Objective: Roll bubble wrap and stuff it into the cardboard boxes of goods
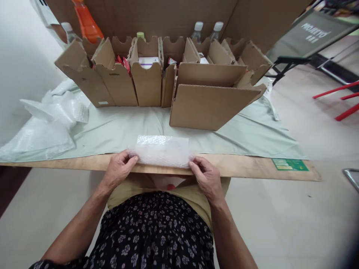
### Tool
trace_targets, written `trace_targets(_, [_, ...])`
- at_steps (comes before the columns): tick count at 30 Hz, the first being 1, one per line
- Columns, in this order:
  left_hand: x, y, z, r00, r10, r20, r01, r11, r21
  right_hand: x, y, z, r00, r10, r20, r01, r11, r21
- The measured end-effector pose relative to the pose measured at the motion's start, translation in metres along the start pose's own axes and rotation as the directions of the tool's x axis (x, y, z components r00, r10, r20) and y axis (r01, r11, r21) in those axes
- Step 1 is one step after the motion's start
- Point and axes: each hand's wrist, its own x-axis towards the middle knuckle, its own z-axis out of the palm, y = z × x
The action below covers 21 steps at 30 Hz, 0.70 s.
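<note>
A rectangular piece of bubble wrap (164, 151) lies at the table's front edge, folded or rolled over along its near side. My left hand (120, 168) pinches its left end between thumb and fingers. At the right end, my right hand (205, 175) grips the wrap the same way. Whether anything is inside the wrap cannot be made out. Beyond it stands an open cardboard box (213, 104), turned at an angle and apart from both hands.
A row of open cardboard bins (147, 82) holds small packets and cartons. Behind it stand clear bottles and an orange bottle (88, 24). Loose bubble wrap (50, 119) is heaped at left on the pale cloth (120, 123). A green card (290, 164) lies on the wooden edge.
</note>
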Motion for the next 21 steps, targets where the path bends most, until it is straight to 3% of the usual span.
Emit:
trace_targets(3, [0.007, 0.003, 0.004, 0.997, -0.041, -0.058, 0.044, 0.997, 0.058, 0.005, 0.002, 0.010, 0.995, -0.010, -0.104, 0.004, 0.998, -0.058])
trace_targets(6, [0.014, 0.003, 0.008, 0.993, -0.070, -0.094, 0.081, 0.989, 0.122, 0.008, 0.003, 0.017, 0.992, -0.032, -0.122, 0.014, 0.989, -0.149])
trace_targets(14, [0.019, -0.004, 0.013, 0.995, -0.006, -0.096, 0.036, 0.949, 0.314, 0.014, 0.004, 0.018, 0.994, -0.034, -0.100, 0.005, 0.962, -0.272])
trace_targets(18, [0.020, -0.010, 0.018, 0.990, 0.095, -0.106, -0.041, 0.903, 0.428, 0.036, 0.006, 0.020, 0.988, -0.132, -0.077, 0.092, 0.918, -0.387])
trace_targets(21, [0.018, -0.008, 0.020, 0.988, 0.101, -0.113, -0.023, 0.840, 0.542, 0.057, 0.008, 0.027, 0.989, -0.147, 0.003, 0.130, 0.866, -0.483])
